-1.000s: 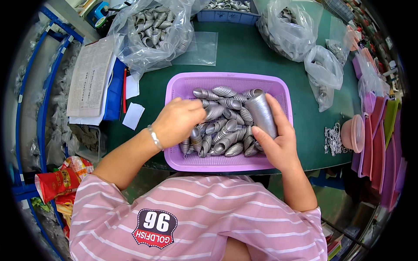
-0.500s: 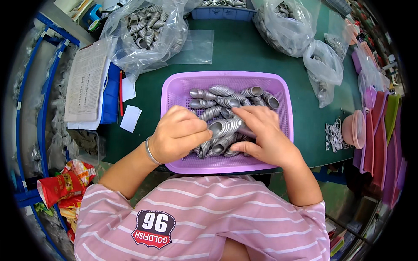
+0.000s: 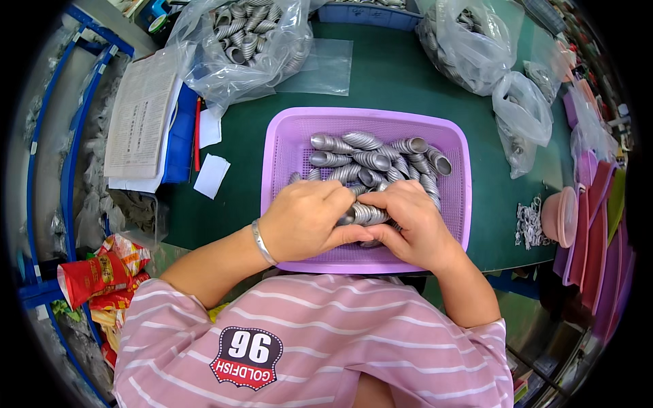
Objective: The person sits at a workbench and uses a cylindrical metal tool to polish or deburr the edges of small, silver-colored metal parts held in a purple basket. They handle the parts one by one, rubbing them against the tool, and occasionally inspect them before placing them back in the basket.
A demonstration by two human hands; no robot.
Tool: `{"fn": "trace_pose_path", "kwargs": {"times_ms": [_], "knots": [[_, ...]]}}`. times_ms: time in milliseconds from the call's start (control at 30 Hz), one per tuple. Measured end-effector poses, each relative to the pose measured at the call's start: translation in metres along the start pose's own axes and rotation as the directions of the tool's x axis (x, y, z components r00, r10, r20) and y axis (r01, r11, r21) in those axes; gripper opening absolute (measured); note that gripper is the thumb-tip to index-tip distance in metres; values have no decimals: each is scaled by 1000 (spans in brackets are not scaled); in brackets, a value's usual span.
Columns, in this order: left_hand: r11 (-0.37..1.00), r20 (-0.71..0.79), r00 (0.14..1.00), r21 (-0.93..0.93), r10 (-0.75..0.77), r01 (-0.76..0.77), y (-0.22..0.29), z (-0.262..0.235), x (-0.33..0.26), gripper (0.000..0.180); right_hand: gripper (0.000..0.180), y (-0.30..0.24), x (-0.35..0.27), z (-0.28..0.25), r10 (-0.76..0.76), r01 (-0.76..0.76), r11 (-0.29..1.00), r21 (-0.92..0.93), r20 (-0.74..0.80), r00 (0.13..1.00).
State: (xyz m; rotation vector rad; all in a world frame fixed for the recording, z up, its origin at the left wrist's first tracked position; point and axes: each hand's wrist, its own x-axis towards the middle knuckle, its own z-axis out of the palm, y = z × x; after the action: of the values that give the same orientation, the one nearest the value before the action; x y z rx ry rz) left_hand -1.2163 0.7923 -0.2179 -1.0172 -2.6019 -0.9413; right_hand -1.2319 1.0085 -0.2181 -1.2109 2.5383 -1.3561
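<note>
A purple plastic basket (image 3: 273, 156) holds a pile of short silver tubes (image 3: 371, 160) with ribbed, spiral-looking sides and slanted open ends. Above its near half, one ribbed tube (image 3: 369, 214) lies between my two hands. My left hand (image 3: 306, 221), with a silver bangle at the wrist, closes on the tube's left end and covers most of it. Thumb and fingers of my right hand (image 3: 411, 221) grip the same tube from the right. Both thumbs nearly meet on its near side. Other tubes beneath are partly hidden by my hands.
Clear bags of similar tubes stand at the far left (image 3: 286, 54) and far right (image 3: 469, 47). A blue bin (image 3: 371, 16) sits between them. Printed papers (image 3: 139, 115) and a red pencil (image 3: 198, 132) lie left; small metal pieces (image 3: 530, 223) and a pink tub (image 3: 559, 216) right.
My left hand has moved right and my right hand has closed in, so both now meet around one tube. The whole view has shifted slightly.
</note>
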Motion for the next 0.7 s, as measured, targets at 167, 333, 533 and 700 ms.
{"fn": "trace_pose_path", "kwargs": {"times_ms": [167, 333, 533, 700], "knots": [[996, -12, 999, 83, 43, -42, 0, 8, -2, 42, 35, 0, -1, 1, -72, 70, 994, -85, -11, 997], [996, -18, 997, 45, 81, -81, -2, 10, -4, 44, 32, -11, -1, 3, -122, 114, 981, -156, -39, 992], [988, -32, 989, -48, 144, -146, 2, 2, -4, 44, 33, -27, -6, -8, 81, -87, 982, 170, 44, 996], [960, 37, 995, -264, -91, 97, 9, 5, -4, 41, 35, -34, -6, -8, -56, 52, 986, -156, -22, 998]]}}
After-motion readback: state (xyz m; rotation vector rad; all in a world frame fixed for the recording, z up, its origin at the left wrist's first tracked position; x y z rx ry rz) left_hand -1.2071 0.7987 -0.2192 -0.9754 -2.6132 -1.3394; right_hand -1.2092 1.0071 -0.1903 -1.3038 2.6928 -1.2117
